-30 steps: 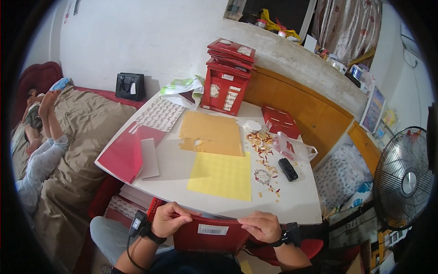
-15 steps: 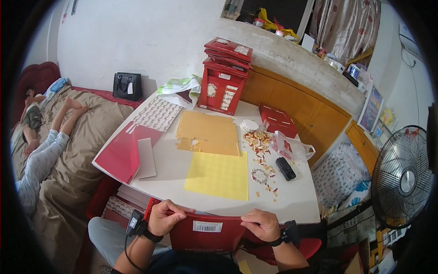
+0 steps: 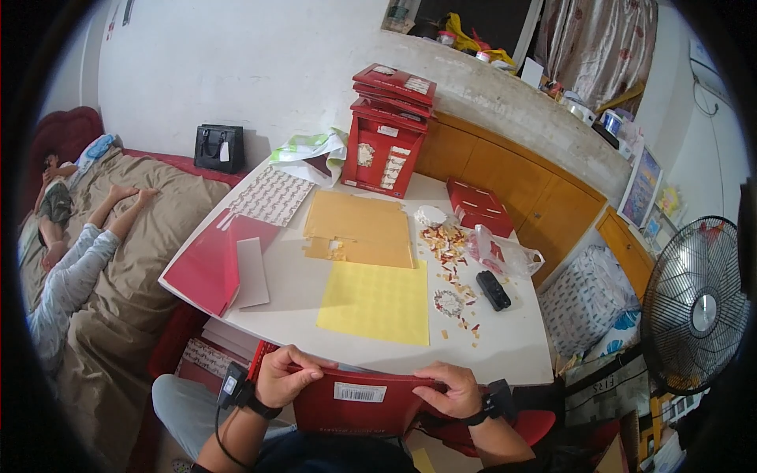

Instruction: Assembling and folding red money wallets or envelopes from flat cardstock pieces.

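Note:
Close to my body, at the table's front edge, I hold a red cardboard box with a white barcode label near its upper edge. My left hand is closed on its upper left corner, thumb along the top. At the upper right corner my right hand pinches the edge between thumb and bent fingers. The box's lower part is cut off by my body. Just beyond lies a yellow sheet on the white table, partly under a tan cardboard sheet.
Stacked red boxes stand at the back; another red box lies right of them. Paper scraps, a plastic bag and a black object are at right. Pink folders lie left. A fan stands right; people lie on a bed.
My right hand has shifted slightly left along the box's top edge, its thumb now lower on the front. My left hand stays put. On the bed, a person's feet have moved a little.

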A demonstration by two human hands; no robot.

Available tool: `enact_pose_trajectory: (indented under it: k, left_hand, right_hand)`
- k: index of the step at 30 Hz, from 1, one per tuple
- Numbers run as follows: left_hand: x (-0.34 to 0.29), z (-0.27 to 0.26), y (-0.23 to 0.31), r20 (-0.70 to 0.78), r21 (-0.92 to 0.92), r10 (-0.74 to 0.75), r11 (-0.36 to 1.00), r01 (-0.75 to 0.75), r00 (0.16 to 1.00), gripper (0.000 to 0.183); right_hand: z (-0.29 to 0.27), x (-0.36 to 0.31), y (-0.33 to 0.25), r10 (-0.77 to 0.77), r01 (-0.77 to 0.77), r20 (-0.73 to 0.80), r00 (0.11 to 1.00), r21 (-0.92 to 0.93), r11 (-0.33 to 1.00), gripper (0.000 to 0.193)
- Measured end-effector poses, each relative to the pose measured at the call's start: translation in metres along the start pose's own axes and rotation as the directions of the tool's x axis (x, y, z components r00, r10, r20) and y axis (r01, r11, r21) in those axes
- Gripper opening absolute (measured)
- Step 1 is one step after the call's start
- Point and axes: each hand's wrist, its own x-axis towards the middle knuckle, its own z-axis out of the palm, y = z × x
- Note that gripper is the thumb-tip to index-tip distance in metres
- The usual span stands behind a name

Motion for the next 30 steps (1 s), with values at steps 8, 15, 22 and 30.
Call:
enact_pose_trajectory:
  k: [8, 15, 22, 30]
  left_hand:
    - [0.005, -0.004, -0.004, 0.052, -0.036, -0.047, 0.998, 0.049, 0.998, 0.011]
    - [0.007, -0.002, 0.004, 0.113, -0.05, -0.146, 0.987, 0.153, 0.983, 0.015]
    - [0.003, -0.003, 0.014, 0.137, 0.117, -0.141, 0.985, 0.125, 0.981, 0.009]
    - [0.002, -0.003, 0.003, 0.112, 0.034, -0.171, 0.985, 0.168, 0.979, 0.009]
  right_hand:
    - [0.002, 0.006, 0.002, -0.058, 0.058, 0.027, 0.998, -0.021, 0.998, 0.022]
    - [0.0, 0.005, 0.004, -0.067, 0.068, 0.022, 0.997, -0.029, 0.997, 0.022]
    - [-0.012, 0.004, 0.002, -0.086, 0.086, 0.087, 0.992, 0.01, 0.996, 0.02]
    - [-0.037, 0.031, 0.051, 0.162, -0.153, 0.011, 0.987, -0.271, 0.95, 0.011]
